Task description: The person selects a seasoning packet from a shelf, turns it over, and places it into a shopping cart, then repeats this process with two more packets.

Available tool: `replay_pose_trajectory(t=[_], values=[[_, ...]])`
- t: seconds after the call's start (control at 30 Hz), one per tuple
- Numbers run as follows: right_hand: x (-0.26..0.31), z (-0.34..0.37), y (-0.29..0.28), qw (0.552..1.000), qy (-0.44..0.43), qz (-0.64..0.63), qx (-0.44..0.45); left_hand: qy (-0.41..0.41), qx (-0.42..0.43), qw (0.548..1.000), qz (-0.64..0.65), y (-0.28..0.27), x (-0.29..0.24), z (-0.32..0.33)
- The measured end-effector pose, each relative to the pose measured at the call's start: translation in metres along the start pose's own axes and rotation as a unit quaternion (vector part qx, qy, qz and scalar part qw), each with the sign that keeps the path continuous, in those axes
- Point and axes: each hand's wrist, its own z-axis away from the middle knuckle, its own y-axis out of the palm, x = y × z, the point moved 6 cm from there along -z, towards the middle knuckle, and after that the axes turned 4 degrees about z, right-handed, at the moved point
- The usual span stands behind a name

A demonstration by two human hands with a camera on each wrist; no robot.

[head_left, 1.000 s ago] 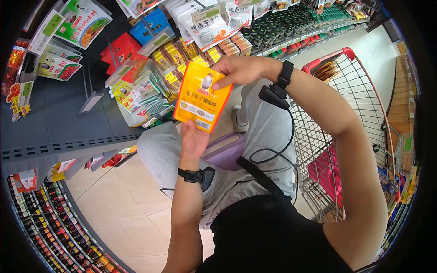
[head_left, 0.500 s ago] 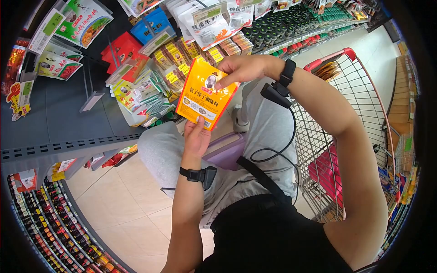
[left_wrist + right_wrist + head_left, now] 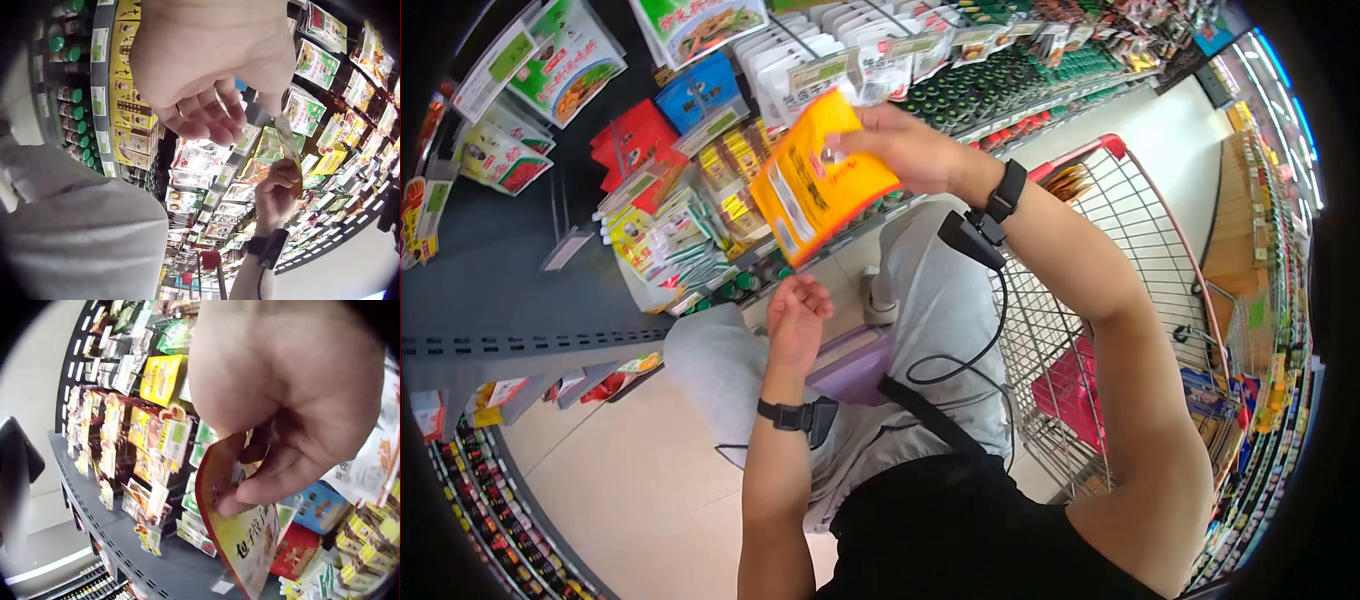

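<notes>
Looking forward and down from the head, framing left hand (image 3: 796, 318) near centre, right hand (image 3: 908, 150) above it. From each wrist, peering closely past its own hand, top centre on the left, upper right on the right. Sharing shelf (image 3: 490, 275) and packet (image 3: 825, 185) across all three.

Pouch (image 3: 825, 180): yellow-orange, red along its edges, dark characters, pale band
Hanging packet nearest the small boxes (image 3: 700, 90): blue
Packet below it (image 3: 635, 145): red
Small boxes (image 3: 125, 59): yellow with brown
Jar lids (image 3: 75, 113): green
Shelf (image 3: 480, 285): dark grey, row of black slots
Cart handle (image 3: 1113, 146): red
Bundle in cart (image 3: 1072, 395): bright pink
Trousers (image 3: 950, 290): plain light grey
Top (image 3: 960, 530): plain black
</notes>
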Motion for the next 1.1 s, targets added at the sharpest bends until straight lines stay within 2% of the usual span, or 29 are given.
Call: replay_pose_trajectory(t=[0.07,0.1,0.13,0.2,0.27,0.33,0.4,0.47,0.53,0.57,0.6,0.73,0.77,0.8,0.83,0.9,0.93,0.97,1.1], values=[[0.036,0.016,-0.008,0.996,-0.033,-0.055,-0.069,-0.009,-0.004,1.0,0.003,0.002,0.001,-0.001],[0.057,0.033,-0.015,0.995,-0.035,-0.042,-0.087,-0.016,-0.019,1.0,-0.005,0.002,0.002,0.0],[0.071,0.047,-0.028,0.985,-0.077,-0.054,-0.146,-0.022,-0.016,1.0,-0.005,0.004,0.002,0.0],[0.104,0.091,-0.051,0.973,-0.149,-0.008,-0.177,-0.031,-0.011,0.999,-0.003,0.007,-0.001,0.001],[0.119,0.138,-0.085,0.957,-0.172,-0.11,-0.208,-0.042,-0.045,0.998,-0.008,0.007,-0.005,0.004],[0.129,0.192,-0.128,0.935,-0.18,-0.13,-0.278,-0.043,-0.061,0.997,-0.006,0.004,-0.007,0.003],[0.131,0.245,-0.148,0.939,-0.16,-0.156,-0.262,-0.041,-0.069,0.997,-0.009,0.011,-0.01,0.002],[0.104,0.297,-0.183,0.905,-0.078,-0.162,-0.385,-0.044,-0.061,0.997,-0.02,0.013,-0.011,0.001],[0.083,0.335,-0.193,0.913,0.041,-0.095,-0.394,-0.055,-0.057,0.997,-0.014,0.012,-0.009,0.0],[0.072,0.349,-0.193,0.884,0.063,-0.095,-0.454,-0.063,-0.055,0.996,-0.012,0.011,-0.006,0.0],[0.061,0.361,-0.198,0.869,0.085,-0.035,-0.485,-0.065,-0.054,0.996,-0.011,0.011,-0.004,-0.001],[-0.005,0.392,-0.234,0.848,0.138,-0.003,-0.512,-0.083,-0.059,0.994,-0.027,0.011,0.005,-0.002],[-0.03,0.4,-0.253,0.853,0.132,-0.024,-0.504,-0.087,-0.064,0.994,-0.036,0.01,0.007,-0.003],[-0.035,0.394,-0.245,0.843,0.145,-0.038,-0.517,-0.092,-0.067,0.993,-0.039,0.009,0.009,-0.004],[-0.046,0.39,-0.258,0.884,0.126,0.169,-0.418,-0.096,-0.071,0.992,-0.044,0.006,0.011,-0.004],[-0.068,0.383,-0.263,0.902,0.114,0.187,-0.371,-0.102,-0.081,0.99,-0.055,0.002,0.014,-0.006],[-0.077,0.372,-0.255,0.894,0.122,0.0,-0.432,-0.106,-0.087,0.989,-0.062,0.0,0.015,-0.006],[-0.092,0.37,-0.267,0.867,0.131,-0.025,-0.48,-0.108,-0.093,0.987,-0.068,-0.001,0.016,-0.006],[-0.133,0.359,-0.315,0.877,0.141,0.066,-0.454,-0.106,-0.117,0.983,-0.097,-0.008,0.017,-0.005]])
